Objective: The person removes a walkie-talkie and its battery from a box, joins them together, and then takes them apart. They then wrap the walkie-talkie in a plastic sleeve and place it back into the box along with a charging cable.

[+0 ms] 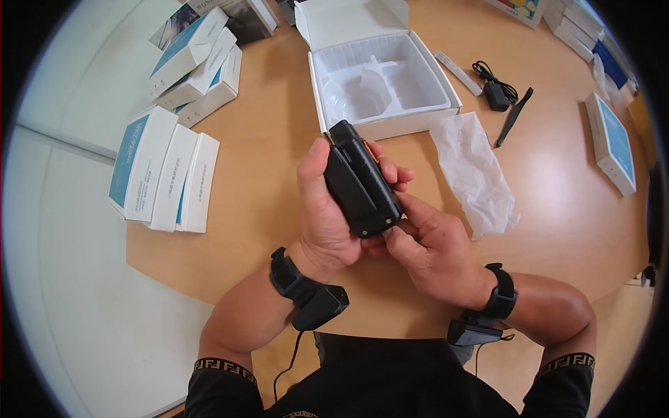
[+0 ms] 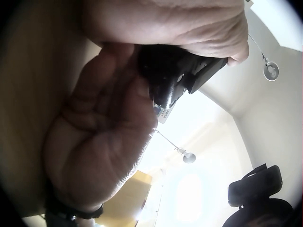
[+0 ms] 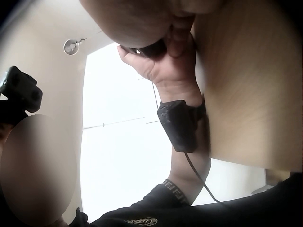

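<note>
A black handheld device [image 1: 359, 184] with a long belt clip, an orange strip on its side and two metal dots at its lower end is held above the table's near edge. My left hand [image 1: 324, 205] grips it, thumb along one side and fingertips showing past the other. At its lower end, my right hand [image 1: 442, 254] pinches the corner between thumb and curled fingers. The left wrist view has the device's dark end [image 2: 163, 75] between both hands. In the right wrist view my hands hide most of it.
Beyond the hands stands an open white box [image 1: 387, 125] with a moulded tray. To its right lie a crumpled white bag [image 1: 477, 177], a black adapter with cable [image 1: 496, 95], a black strap [image 1: 514, 118] and a slim white strip [image 1: 458, 73]. Blue-and-white boxes [image 1: 164, 167] line the left.
</note>
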{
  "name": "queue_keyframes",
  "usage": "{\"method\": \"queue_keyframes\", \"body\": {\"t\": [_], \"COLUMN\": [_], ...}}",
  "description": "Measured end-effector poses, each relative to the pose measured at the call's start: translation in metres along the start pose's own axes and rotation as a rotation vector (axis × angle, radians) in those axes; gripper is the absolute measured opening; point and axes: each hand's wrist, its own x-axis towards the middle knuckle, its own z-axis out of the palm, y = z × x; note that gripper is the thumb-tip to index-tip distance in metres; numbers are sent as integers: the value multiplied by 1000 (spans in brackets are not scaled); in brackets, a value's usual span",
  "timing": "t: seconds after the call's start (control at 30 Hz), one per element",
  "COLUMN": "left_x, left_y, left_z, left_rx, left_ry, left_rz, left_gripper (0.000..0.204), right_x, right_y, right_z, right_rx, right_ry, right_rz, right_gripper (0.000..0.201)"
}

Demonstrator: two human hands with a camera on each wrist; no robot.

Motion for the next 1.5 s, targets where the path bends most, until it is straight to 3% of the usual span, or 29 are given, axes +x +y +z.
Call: {"method": "queue_keyframes", "body": {"t": [0.5,0.67,0.8,0.97,1.1,1.3,1.37,1.43,1.5], "left_x": [0,-3,-5,-3,-2,-3,-4,-8,-6], "left_y": [2,3,1,1,0,-2,-3,-1,-4], "left_z": [-1,-4,0,-7,-11,-12,-11,-8,-10], "left_rx": [20,0,77,73,27,181,241,367,357], "left_ry": [-12,-87,-83,-101,-216,-275,-297,-313,-322], "left_rz": [12,25,28,-4,23,94,136,132,151], "left_gripper": [63,56,52,54,53,57,58,74,72], "right_x": [4,3,4,5,4,6,7,6,5], "right_y": [4,-12,-17,-17,-22,-11,-10,-7,-7], "right_z": [-8,-7,-10,-13,-13,-10,-11,-11,-13], "right_rx": [-109,172,132,130,205,185,37,65,91], "right_ry": [-59,-184,-193,-178,-186,-117,-99,-63,-26], "right_rz": [-62,17,58,142,136,37,-24,-26,-30], "right_gripper": [39,52,55,55,61,71,73,71,70]}}
